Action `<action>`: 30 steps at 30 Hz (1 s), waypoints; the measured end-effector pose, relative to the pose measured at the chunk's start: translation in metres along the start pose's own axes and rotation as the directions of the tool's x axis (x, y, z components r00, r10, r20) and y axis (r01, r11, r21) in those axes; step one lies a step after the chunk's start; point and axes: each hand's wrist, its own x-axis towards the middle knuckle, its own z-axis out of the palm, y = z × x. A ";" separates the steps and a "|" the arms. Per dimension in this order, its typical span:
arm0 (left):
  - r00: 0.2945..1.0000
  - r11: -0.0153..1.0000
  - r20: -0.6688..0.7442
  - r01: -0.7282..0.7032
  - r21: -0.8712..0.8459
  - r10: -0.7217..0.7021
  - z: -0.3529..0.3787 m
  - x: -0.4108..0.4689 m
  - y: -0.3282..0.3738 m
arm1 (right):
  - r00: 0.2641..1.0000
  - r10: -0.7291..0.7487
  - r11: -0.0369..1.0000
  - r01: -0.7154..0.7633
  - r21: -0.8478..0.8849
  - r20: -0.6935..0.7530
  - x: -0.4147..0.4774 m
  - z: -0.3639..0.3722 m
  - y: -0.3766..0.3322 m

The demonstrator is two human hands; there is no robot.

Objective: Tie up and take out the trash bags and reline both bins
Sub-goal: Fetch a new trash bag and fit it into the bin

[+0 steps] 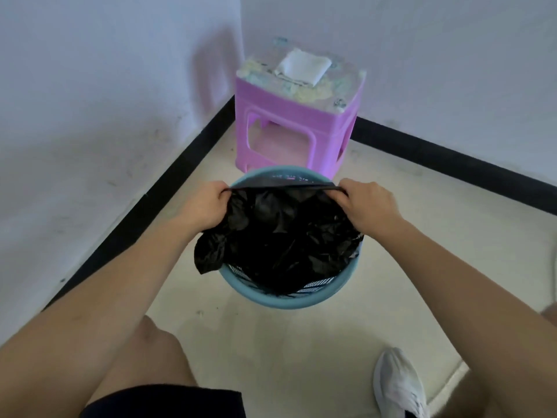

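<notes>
Walls, white and scuffed, are meeting at a corner above a black baseboard (168, 176) and a pale floor (301, 342); I am watching through the head view. Against that corner a pink plastic stool (295, 131) is standing with a folded white cloth (303, 66) on top. Just in front of it, the round light-blue perforated plastic bin (289, 300) is sitting on the floor. The thin black plastic trash bag (283, 233) is lying crumpled across the bin's mouth, one loose corner spilling over the left rim. The left hand (203, 206) and right hand (369, 205) are each pinching the bag's far hem, fingers closed on film, pulling it taut between them. My judgement: relining in progress, bag not yet seated over the rim. Film should handle as very light, limp, slippery and easy to tear if overstretched; best hold is the opening hem, gripped at opposite sides. A white shoe (398, 384) is showing at lower right.
</notes>
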 end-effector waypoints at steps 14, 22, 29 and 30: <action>0.905 0.989 -0.414 -0.135 -0.051 0.103 0.045 0.037 -0.014 | 0.960 0.159 0.951 -0.086 0.297 -0.230 0.035 0.061 0.005; 0.921 0.854 0.337 0.328 -0.404 -0.194 0.030 0.050 -0.027 | 0.984 0.144 0.955 -0.111 0.274 -0.102 0.045 0.052 0.005; 0.882 0.815 0.386 0.423 -0.397 -0.270 0.049 0.035 -0.026 | 0.717 0.199 0.345 -0.690 0.637 0.668 0.053 0.058 0.020; 0.902 0.839 0.342 0.389 -0.381 -0.262 0.049 0.034 -0.030 | 0.687 0.144 0.303 -0.716 0.629 0.712 0.052 0.061 0.024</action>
